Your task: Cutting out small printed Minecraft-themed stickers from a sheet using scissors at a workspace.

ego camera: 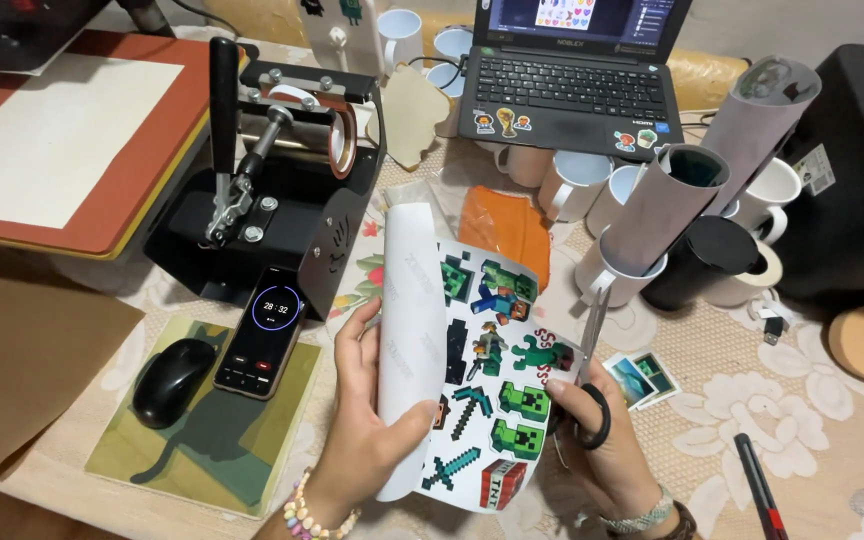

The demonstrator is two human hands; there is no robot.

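My left hand (pixel 364 420) grips a curled white sheet (pixel 472 360) printed with several green, blocky game figures and tools. The sheet bends upward at its left side, showing its blank back. My right hand (pixel 602 440) holds black-handled scissors (pixel 592 350), whose blades point up along the sheet's right edge. Both hands are low in the middle of the view, above a lace-patterned tablecloth (pixel 752 400).
A black mug press (pixel 282 170) stands at upper left beside a flat heat press (pixel 72 140). A phone (pixel 262 330) showing a timer and a black mouse (pixel 170 380) lie at left. A laptop (pixel 572 70), several white mugs (pixel 577 185), paper rolls (pixel 712 170) and small photos (pixel 642 378) sit behind and right.
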